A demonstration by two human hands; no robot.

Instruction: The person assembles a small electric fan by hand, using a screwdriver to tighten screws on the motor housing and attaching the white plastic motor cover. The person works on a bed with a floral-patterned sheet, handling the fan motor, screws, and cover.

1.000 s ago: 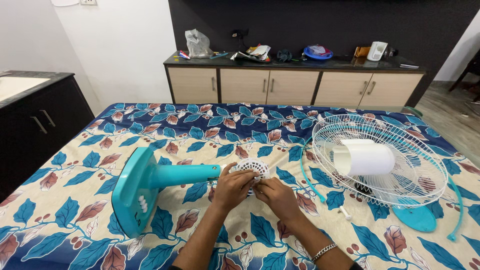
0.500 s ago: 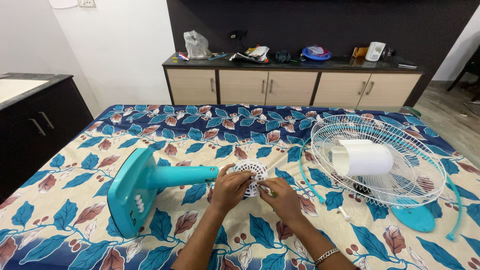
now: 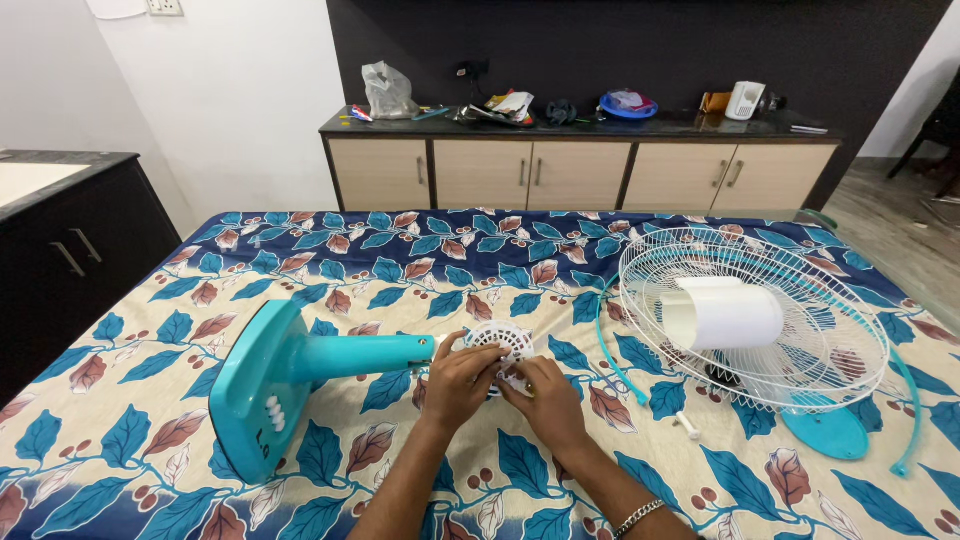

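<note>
A teal fan stand (image 3: 290, 375) lies on its side on the leaf-patterned bed cover (image 3: 400, 260), its pole pointing right. At the pole's end sits a small round white slotted cap (image 3: 502, 340). My left hand (image 3: 460, 385) grips that cap from the left side. My right hand (image 3: 540, 400) presses against it from the lower right, fingers pinched on its rim; whether a small part is between the fingertips I cannot tell.
A white wire fan guard (image 3: 750, 320) with a white motor housing (image 3: 722, 315) lies to the right, with a teal rim ring (image 3: 905, 400) and teal blade (image 3: 825, 432) beside it. A small white knob (image 3: 689, 427) lies loose. A cluttered sideboard (image 3: 580, 160) stands behind.
Both hands stay on the white cap; the right hand's fingers shifted slightly up along its rim. The view drifted a little, so everything sits slightly left and lower.
</note>
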